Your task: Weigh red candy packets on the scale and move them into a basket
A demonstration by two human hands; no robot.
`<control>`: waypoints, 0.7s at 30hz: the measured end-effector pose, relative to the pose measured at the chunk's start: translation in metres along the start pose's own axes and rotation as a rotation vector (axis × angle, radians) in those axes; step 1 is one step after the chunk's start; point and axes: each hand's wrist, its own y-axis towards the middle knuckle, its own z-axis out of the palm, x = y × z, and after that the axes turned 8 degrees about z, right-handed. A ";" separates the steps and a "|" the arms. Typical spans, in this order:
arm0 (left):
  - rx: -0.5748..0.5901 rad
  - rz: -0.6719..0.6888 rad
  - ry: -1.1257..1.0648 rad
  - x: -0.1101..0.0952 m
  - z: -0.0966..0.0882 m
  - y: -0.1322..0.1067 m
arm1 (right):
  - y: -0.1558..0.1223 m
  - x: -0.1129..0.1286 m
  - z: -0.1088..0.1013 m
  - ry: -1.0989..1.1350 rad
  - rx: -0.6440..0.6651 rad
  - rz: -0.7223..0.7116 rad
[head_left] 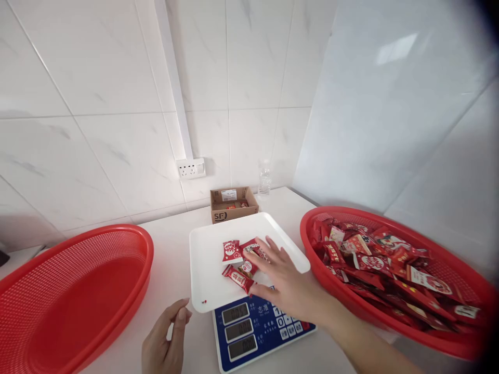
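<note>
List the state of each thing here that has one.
Left hand: fingers curled, thumb near forefinger.
Right hand: open, fingers spread.
Tray packets: lying loose, apparently sealed.
White tray: holding packets.
Scale: on, digits showing, reading unclear.
Left basket: upright.
Right basket: heaped with basket packets.
Cardboard box: open.
Bottle: upright.

Head view, taken from a camera worn on the person's head, facing forward and down across the white surface [173, 239] to the tiled wall [117, 150]. The left hand [166, 337] and right hand [288, 283], both near the lens, enter from the lower edge; the white tray [208, 275] lies below centre. The wide field includes a left basket [86, 301], cut by the frame, and a right basket [306, 228] extending toward the dark margin.
</note>
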 end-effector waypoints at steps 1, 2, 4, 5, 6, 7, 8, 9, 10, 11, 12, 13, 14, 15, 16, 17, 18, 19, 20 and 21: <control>-0.006 -0.022 -0.013 -0.001 0.001 -0.001 | 0.006 0.008 0.004 -0.006 0.044 -0.016; -0.008 -0.037 -0.027 -0.002 0.001 -0.001 | 0.012 0.013 0.008 -0.015 0.074 -0.029; -0.008 -0.058 -0.051 -0.004 0.002 -0.002 | 0.025 0.017 0.013 -0.038 0.118 -0.050; -0.017 -0.073 -0.058 -0.005 0.002 -0.003 | 0.031 0.018 0.015 -0.048 0.132 -0.059; -0.029 -0.090 -0.064 -0.006 0.003 -0.003 | 0.037 0.017 0.017 -0.058 0.144 -0.067; -0.040 -0.104 -0.069 -0.008 0.003 -0.004 | 0.043 0.017 0.018 -0.067 0.150 -0.074; -0.043 -0.110 -0.072 -0.009 0.003 -0.004 | 0.048 0.017 0.019 -0.076 0.151 -0.082; -0.044 -0.112 -0.076 -0.010 0.003 -0.004 | 0.053 0.016 0.019 -0.085 0.149 -0.088; -0.045 -0.111 -0.079 -0.011 0.004 -0.004 | 0.058 0.017 0.018 -0.092 0.145 -0.093; -0.044 -0.109 -0.082 -0.011 0.004 -0.004 | 0.062 0.017 0.017 -0.097 0.140 -0.096; -0.043 -0.108 -0.084 -0.011 0.003 -0.004 | 0.064 0.018 0.015 -0.099 0.137 -0.099; -0.045 -0.109 -0.084 -0.011 0.003 -0.004 | 0.065 0.019 0.013 -0.096 0.132 -0.103; -0.050 -0.108 -0.085 -0.011 0.003 -0.004 | 0.064 0.020 0.010 -0.086 0.119 -0.108; -0.058 -0.107 -0.087 -0.011 0.003 -0.003 | 0.061 0.021 0.007 -0.069 0.096 -0.112; -0.067 -0.106 -0.089 -0.010 0.003 -0.003 | 0.056 0.020 0.003 -0.047 0.057 -0.111; -0.077 -0.106 -0.093 -0.009 0.003 -0.003 | 0.048 0.018 0.000 -0.026 0.006 -0.100; -0.084 -0.106 -0.101 -0.009 0.003 -0.004 | 0.040 0.013 -0.003 -0.009 -0.060 -0.079; -0.088 -0.109 -0.106 -0.008 0.003 -0.004 | 0.030 0.007 -0.005 -0.003 -0.135 -0.046; -0.086 -0.113 -0.106 -0.007 0.003 -0.004 | 0.020 -0.003 -0.006 -0.013 -0.209 -0.005; -0.081 -0.115 -0.102 -0.006 0.003 -0.005 | 0.009 -0.015 -0.006 -0.036 -0.298 0.034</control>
